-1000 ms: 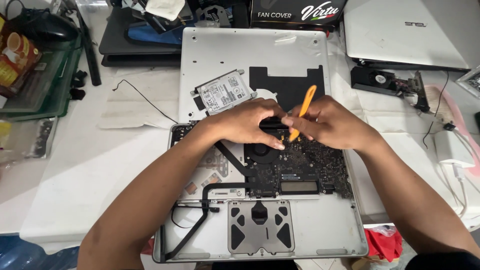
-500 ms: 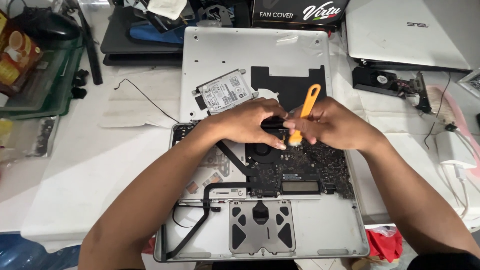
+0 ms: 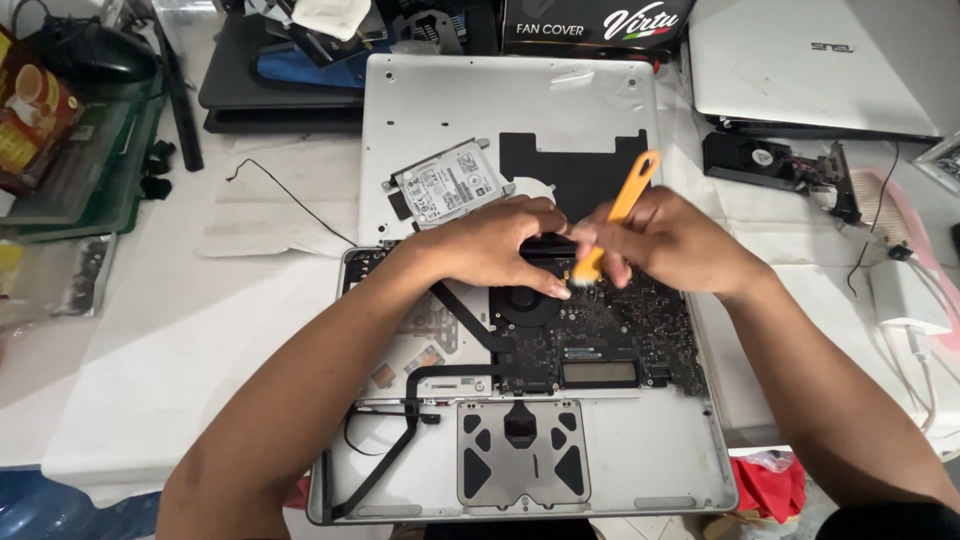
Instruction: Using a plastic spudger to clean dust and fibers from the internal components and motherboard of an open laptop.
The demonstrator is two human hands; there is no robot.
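The white surface (image 3: pixel 180 350) carries an opened laptop (image 3: pixel 640 470), a closed silver laptop (image 3: pixel 800 70) and a white charger (image 3: pixel 908 300).

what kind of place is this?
Likely a laptop repair bench: an opened laptop with its board bared, a loose hard drive on the removed bottom cover, and an orange pry tool in the right hand.
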